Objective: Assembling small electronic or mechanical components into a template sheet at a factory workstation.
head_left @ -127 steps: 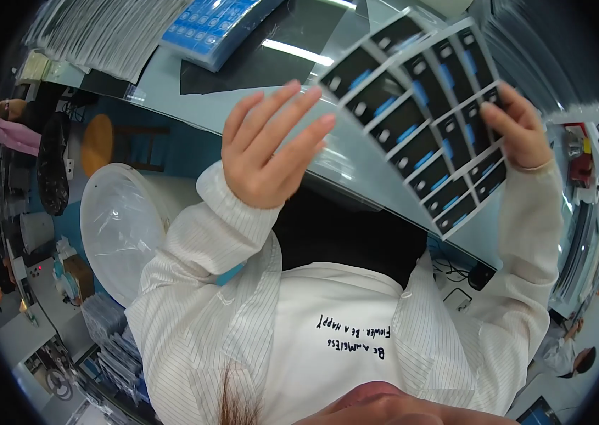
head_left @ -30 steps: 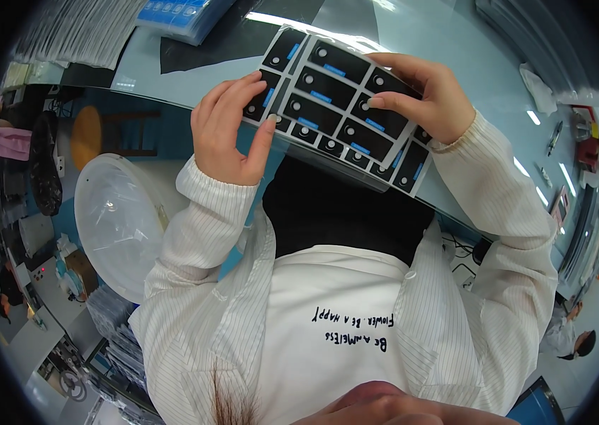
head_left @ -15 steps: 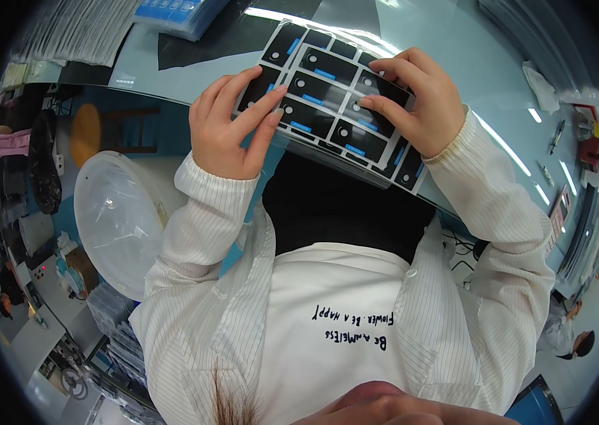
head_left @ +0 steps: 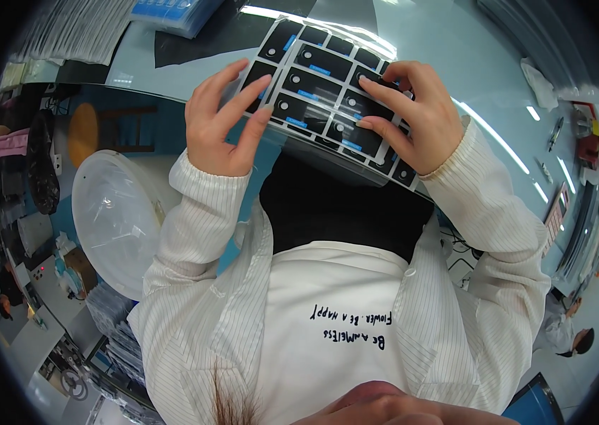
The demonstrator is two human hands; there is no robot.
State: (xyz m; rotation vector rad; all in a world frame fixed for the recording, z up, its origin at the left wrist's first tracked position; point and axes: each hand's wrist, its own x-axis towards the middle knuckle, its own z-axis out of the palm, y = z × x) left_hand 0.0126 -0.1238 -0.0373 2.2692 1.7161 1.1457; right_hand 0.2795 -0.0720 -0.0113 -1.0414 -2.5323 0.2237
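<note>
A flat sheet of several black rectangular pieces with small blue tabs lies at the near edge of a pale blue glass table. My left hand rests on the sheet's left side with its fingers spread and its fingertips on the black pieces. My right hand presses on the sheet's right side, its fingers pinching at one black piece. Both sleeves are white with fine stripes.
A blue tray and a stack of clear sheets lie at the table's far left. A round translucent white bin stands on the floor to my left. Pens and small items sit at the far right.
The sheet was held up in the air by my right hand; it now lies flat on the table edge. Both hands have come down onto it, and my fingers have shifted over the pieces.
</note>
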